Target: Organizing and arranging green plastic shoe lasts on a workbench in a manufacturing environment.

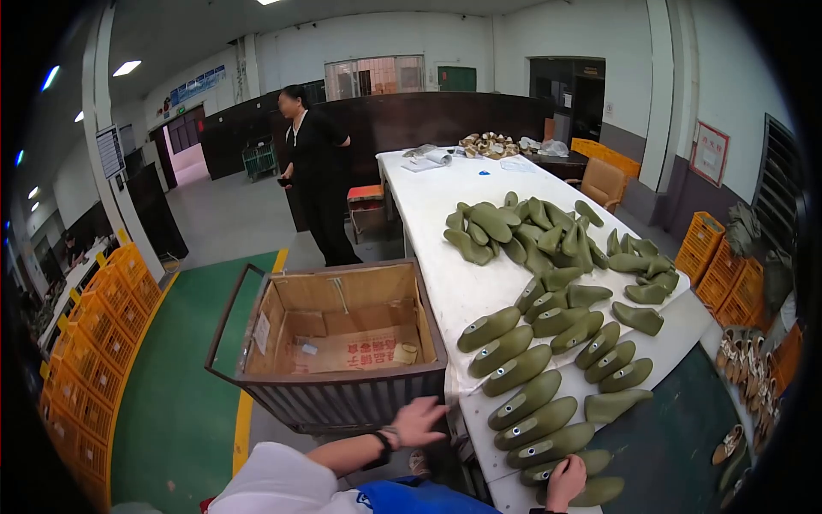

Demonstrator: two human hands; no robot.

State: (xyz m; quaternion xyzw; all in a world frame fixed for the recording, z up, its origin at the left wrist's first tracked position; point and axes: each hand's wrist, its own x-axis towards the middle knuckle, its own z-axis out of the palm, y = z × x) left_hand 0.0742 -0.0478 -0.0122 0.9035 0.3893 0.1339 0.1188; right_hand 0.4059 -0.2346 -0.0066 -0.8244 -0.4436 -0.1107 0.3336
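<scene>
My left hand (419,422) is held out beside the cart's near corner, its fingers spread with nothing in them. My right hand (565,485) is at the near end of the white table (445,287), its fingers curled on a green shoe last (603,491). Another shoe last (550,450) lies just beyond that hand, in a column of several laid side by side, most with a small round metal hole facing up. Farther along the table, a loose heap of green shoe lasts (490,222) is piled up. My right fingertips are partly hidden.
A wheeled cart (342,407) lined with cardboard stands left of the table, a tape roll (405,353) inside. A person in black (321,171) stands behind it. Orange crates (103,317) line the left; more crates (735,291) and shoes on a rack (743,364) are at right.
</scene>
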